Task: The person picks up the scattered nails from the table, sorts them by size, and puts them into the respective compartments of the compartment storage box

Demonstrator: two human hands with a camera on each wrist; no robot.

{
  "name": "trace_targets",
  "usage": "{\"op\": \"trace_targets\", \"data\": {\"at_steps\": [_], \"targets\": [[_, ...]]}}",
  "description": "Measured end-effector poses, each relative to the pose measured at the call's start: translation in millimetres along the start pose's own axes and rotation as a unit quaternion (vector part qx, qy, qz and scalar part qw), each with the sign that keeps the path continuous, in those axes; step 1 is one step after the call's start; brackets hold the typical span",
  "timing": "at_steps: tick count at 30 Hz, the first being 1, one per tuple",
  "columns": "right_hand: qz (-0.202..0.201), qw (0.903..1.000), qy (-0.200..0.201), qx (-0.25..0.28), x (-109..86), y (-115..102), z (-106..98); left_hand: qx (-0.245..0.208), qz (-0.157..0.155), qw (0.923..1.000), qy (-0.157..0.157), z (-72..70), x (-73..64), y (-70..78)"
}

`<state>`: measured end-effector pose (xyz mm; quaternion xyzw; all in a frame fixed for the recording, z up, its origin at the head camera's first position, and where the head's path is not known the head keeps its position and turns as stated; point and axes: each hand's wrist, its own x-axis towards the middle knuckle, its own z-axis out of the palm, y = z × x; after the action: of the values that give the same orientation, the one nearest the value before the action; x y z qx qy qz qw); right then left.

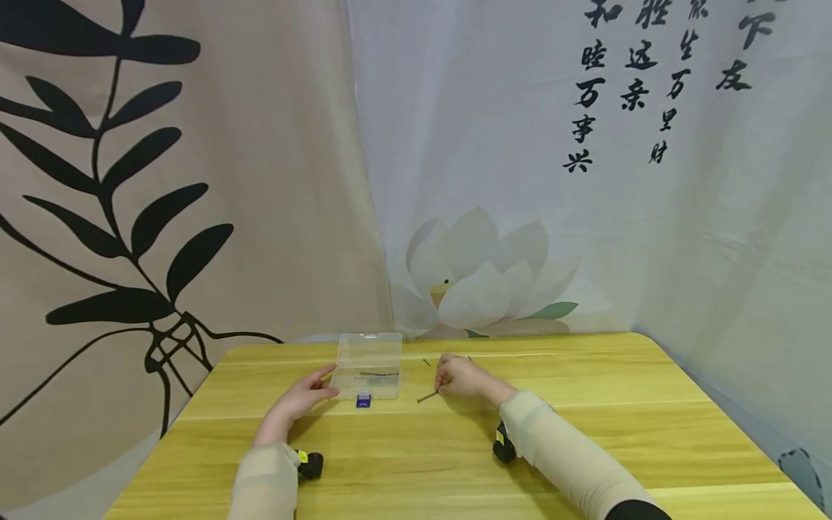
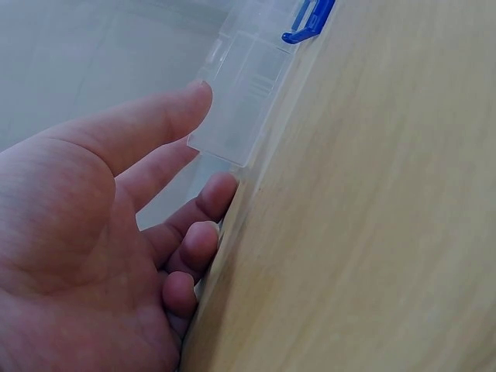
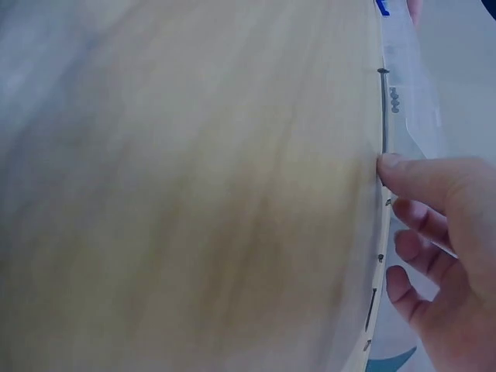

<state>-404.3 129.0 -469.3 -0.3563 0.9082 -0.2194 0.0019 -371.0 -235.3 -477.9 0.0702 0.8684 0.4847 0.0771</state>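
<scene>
A clear plastic box with a blue clasp stands on the table with its lid raised, a thin dark piece lying inside. At its left side, my left hand rests with thumb and index finger extended at the corner. The other fingers of that hand, loosely bent, lie low beside the box. To the right of the box, my right hand pinches a long nail between thumb and fingers. The flat head of the nail points toward the box.
Behind my right hand lie small dark metal pieces, one left of the fingers and another beyond the knuckles. The wooden table ends at a printed curtain. Black wrist devices are strapped to both forearms.
</scene>
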Motion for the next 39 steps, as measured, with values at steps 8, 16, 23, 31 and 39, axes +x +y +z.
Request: {"op": "trace_targets", "data": {"at_steps": [8, 16, 23, 31, 39], "targets": [[0.053, 0.9949, 0.014, 0.084, -2.2, 7, -3, -0.012, 0.022, 0.9997, -0.007, 3.2, 2.1, 0.4], [0.049, 0.9939, 0.053, 0.083, 5.5, 14, -15, -0.014, 0.015, 0.9998, -0.008, 1.4, 6.1, 3.0], [0.05, 0.9941, 0.065, 0.071, 13.3, 11, -27, -0.011, 0.015, 0.9998, -0.009, -0.9, 5.4, 2.2], [0.061, 0.9941, 0.076, 0.047, 20.8, 8, -35, -0.007, 0.016, 0.9998, -0.009, -2.1, 4.6, 0.1], [0.061, 0.9945, 0.075, 0.04, 27.7, 3, -43, -0.009, 0.009, 0.9999, -0.002, -0.8, 3.7, -2.2]]}}
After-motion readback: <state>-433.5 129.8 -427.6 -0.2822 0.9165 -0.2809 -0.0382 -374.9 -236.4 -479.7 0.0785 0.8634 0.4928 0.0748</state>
